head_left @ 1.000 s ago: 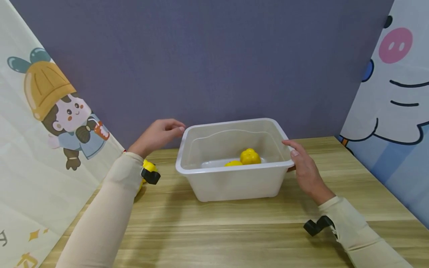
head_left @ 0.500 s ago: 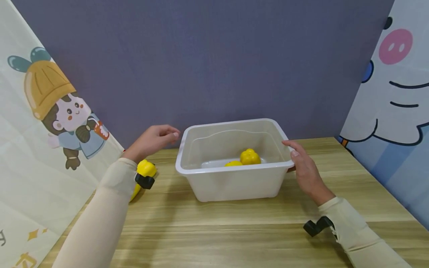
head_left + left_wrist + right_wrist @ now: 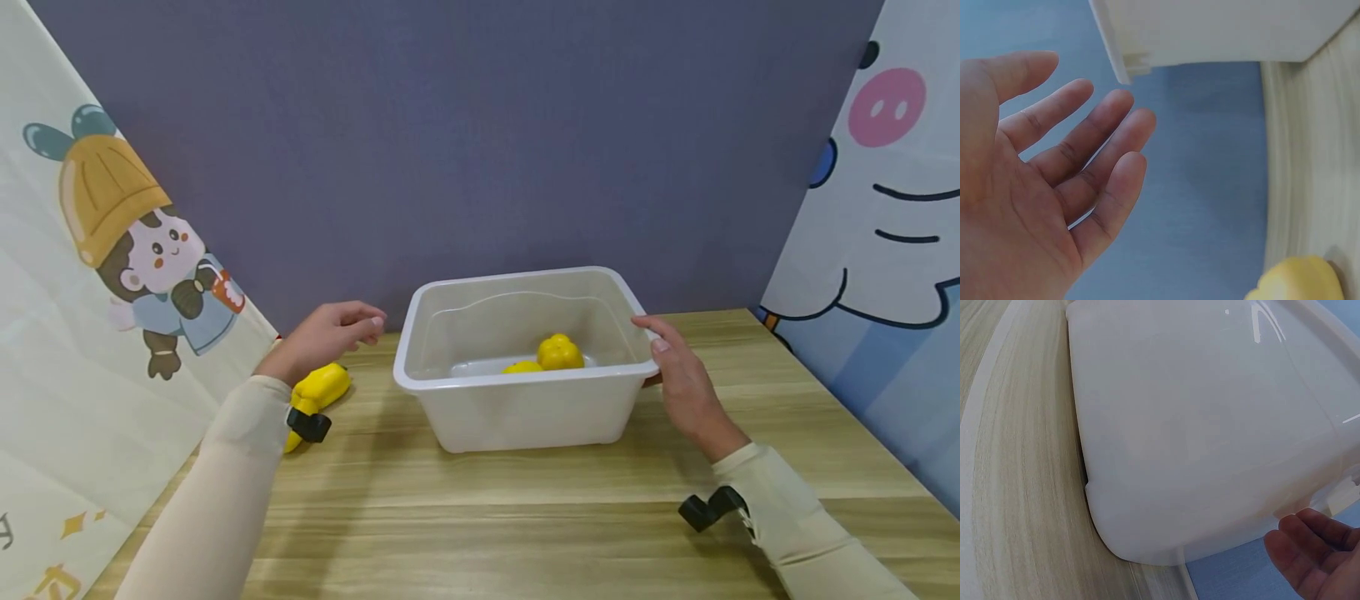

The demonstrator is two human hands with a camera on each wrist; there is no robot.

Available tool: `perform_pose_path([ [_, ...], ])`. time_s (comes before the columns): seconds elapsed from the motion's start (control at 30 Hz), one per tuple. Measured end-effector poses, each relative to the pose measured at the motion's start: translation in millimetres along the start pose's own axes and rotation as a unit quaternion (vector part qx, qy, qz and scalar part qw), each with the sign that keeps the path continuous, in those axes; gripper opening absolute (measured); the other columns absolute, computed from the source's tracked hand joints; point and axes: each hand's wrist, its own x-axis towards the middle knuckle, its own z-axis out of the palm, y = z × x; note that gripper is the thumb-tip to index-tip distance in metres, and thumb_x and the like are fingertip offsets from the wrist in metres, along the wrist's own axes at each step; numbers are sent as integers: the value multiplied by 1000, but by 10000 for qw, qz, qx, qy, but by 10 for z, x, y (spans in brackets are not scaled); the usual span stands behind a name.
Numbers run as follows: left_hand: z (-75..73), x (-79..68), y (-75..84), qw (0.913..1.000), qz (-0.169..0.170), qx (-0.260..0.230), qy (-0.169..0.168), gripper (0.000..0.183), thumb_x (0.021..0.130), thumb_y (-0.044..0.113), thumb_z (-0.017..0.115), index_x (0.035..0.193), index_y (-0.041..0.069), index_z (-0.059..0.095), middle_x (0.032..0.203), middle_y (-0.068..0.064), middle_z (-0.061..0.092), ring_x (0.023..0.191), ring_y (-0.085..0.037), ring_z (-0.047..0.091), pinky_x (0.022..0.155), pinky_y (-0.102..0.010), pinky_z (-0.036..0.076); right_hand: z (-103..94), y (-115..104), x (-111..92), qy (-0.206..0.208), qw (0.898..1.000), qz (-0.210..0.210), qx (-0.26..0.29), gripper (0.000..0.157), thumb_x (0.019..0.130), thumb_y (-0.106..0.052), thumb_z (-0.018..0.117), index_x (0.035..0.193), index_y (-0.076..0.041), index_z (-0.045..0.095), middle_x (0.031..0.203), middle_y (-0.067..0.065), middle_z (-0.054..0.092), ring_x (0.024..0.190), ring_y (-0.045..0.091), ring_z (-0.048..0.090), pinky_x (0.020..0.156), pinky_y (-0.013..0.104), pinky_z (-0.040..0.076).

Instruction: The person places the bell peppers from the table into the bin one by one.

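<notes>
A white plastic storage bin (image 3: 525,412) stands on the wooden table. Inside it lie a yellow bell pepper (image 3: 560,353) and a second yellow item (image 3: 522,367), mostly hidden by the front wall. My right hand (image 3: 686,387) grips the bin's right rim, thumb and index finger at the top edge; in the right wrist view, fingertips (image 3: 1307,531) sit under the rim by the outer wall. My left hand (image 3: 322,337) hovers left of the bin, holding nothing, its fingers loosely spread in the left wrist view. Below its wrist lies a yellow pepper (image 3: 327,385).
Another yellow piece (image 3: 292,440) lies by that pepper, partly covered by the left wrist's black camera mount (image 3: 309,425). A grey-blue panel (image 3: 480,150) rises behind the bin. Printed cartoon sheets flank the table (image 3: 480,533) on both sides.
My left hand has moved left and down, away from the bin's left rim. More of the yellow pepper beneath its wrist shows. The right hand and bin have stayed put.
</notes>
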Motion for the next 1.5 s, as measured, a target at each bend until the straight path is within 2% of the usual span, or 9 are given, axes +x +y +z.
perform_pose_path([
  [0.37,97,-124,-304,9997,-114,-208,87,41,104,38,55,130,8,62,118,-10,67,108,-28,63,93,-48,50,11,12,2,52,10000,-30,-2,44,111,-25,28,148,-7,44,125,22,55,88,9,56,66,24,52],
  [0.73,164,-245,-544,9990,-297,-322,17,46,105,36,54,137,5,58,128,-18,63,111,-32,63,93,-47,50,13,8,8,53,10000,-13,-40,45,111,-27,27,148,-7,44,124,23,55,87,9,57,66,29,54],
  [1.0,161,-353,-620,9987,-454,-209,40,50,104,41,54,141,8,56,130,-17,62,113,-32,63,96,-52,49,17,14,5,98,9999,14,-78,44,111,-26,27,147,-7,45,123,23,56,87,10,56,65,28,53],
  [1.2,136,-418,-712,9985,-469,-282,58,49,105,37,52,141,4,54,130,-16,62,115,-33,63,94,-51,50,44,38,7,134,9999,53,0,44,110,-22,27,146,-5,45,122,23,56,86,7,56,64,27,53],
  [1.5,99,-524,-731,9980,-369,-424,293,51,107,39,47,144,4,51,130,-18,61,116,-32,61,94,-47,51,30,18,3,109,9999,76,-3,44,110,-23,27,147,-5,44,123,22,55,87,7,55,66,30,53],
])
